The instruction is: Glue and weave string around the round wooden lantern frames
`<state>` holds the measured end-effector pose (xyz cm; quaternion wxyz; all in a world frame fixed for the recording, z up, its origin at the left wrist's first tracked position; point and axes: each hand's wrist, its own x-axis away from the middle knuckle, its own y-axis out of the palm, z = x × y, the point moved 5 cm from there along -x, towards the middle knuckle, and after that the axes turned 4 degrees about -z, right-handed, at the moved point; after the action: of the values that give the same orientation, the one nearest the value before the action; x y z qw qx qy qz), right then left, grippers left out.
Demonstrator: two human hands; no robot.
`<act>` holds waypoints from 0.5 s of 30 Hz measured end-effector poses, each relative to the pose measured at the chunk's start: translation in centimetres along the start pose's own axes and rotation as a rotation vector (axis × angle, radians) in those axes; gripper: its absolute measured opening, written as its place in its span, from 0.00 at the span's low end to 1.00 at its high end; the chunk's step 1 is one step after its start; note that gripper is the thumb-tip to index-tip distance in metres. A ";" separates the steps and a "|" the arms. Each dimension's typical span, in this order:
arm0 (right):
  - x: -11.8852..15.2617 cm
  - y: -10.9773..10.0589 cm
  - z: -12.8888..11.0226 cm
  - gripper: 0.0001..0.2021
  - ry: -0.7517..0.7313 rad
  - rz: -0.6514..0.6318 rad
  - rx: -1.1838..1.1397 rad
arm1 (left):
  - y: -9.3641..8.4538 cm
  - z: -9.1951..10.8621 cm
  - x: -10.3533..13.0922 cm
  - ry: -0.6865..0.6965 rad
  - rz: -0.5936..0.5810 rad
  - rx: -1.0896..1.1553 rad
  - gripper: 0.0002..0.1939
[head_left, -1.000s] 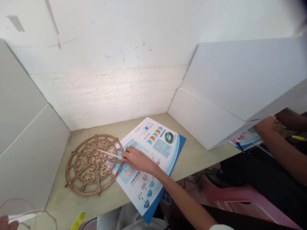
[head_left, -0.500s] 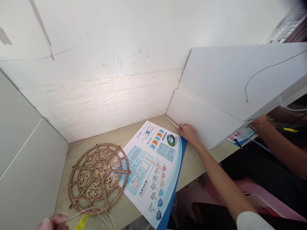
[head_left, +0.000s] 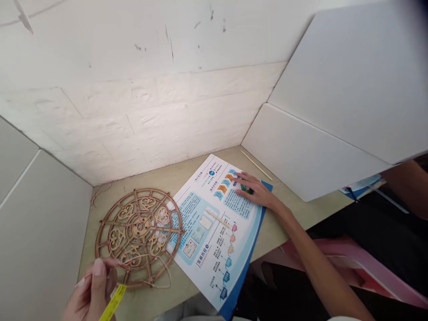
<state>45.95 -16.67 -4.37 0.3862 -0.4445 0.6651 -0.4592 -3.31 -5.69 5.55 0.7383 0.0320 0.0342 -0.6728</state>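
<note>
In the head view my left hand [head_left: 92, 287] pinches a thin pale pinkish string [head_left: 138, 257] at the lower left. The string runs over the near rim of a round wooden openwork wheel [head_left: 141, 226] and loops beside it. The wheel lies flat, partly over a printed sheet [head_left: 187, 209] with blue graphics. A yellow strip [head_left: 113, 303] hangs beside my left hand; what it is fixed to I cannot tell. My right hand [head_left: 256, 189] rests with fingers stretched over the sheet's upper right. One thin stick [head_left: 218, 218] lies on the sheet, another stick [head_left: 256, 164] beyond my right hand.
A white brick-patterned wall [head_left: 150, 120] stands behind the table [head_left: 284, 227], with white panels at left and right [head_left: 301, 147]. A pink chair [head_left: 351, 263] is below the table edge. Another person's arm [head_left: 406, 183] shows beyond the right panel.
My right hand has left the stick by the right panel and moved back onto the sheet, fingers spreading. My left hand has risen toward the wheel with the string. The camera view has shifted.
</note>
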 end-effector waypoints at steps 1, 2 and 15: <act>0.6 0.5 -0.3 0.25 -0.022 -0.013 -0.013 | 0.3 -0.2 0.2 -0.002 0.004 0.012 0.28; 1.1 0.8 -0.4 0.25 -0.029 -0.018 -0.022 | 0.4 -0.4 0.3 0.001 0.014 0.020 0.28; 3.4 2.6 -1.5 0.26 0.065 0.062 -0.031 | 0.9 -4.9 0.9 -0.132 -0.087 -0.146 0.23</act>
<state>42.87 -19.04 -6.82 0.3714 -0.4144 0.6979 -0.4509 -2.32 -6.00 0.59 0.7094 -0.0676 0.0359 -0.7006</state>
